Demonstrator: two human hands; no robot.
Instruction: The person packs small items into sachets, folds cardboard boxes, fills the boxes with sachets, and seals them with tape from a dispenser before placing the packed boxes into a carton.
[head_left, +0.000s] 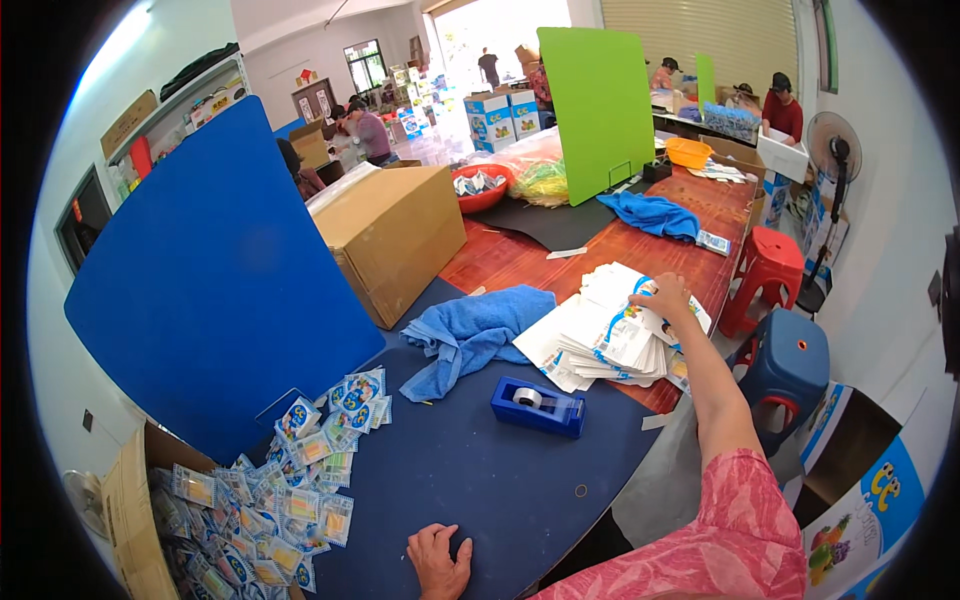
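Note:
My right hand (665,299) reaches out to a messy stack of flat white printed cartons (625,345). Its fingers are bent around the edge of a carton on top. Below, at the near edge of the dark blue table mat (480,490), my left hand (440,562) lies with thumb and fingers apart, holding nothing. Left of that hand, a heap of small clear sachets (290,500) with coloured contents spills out of an open cardboard box (135,515). A blue tape dispenser (540,407) stands between the hands, and a crumpled blue towel (480,330) lies beyond it.
A blue divider (225,280) rises at left beside a closed cardboard box (395,235). Farther back are a green divider (600,115), a red basin (482,190) and another blue cloth (652,215). Stools (785,365) and a fan (835,150) stand right; several people work behind.

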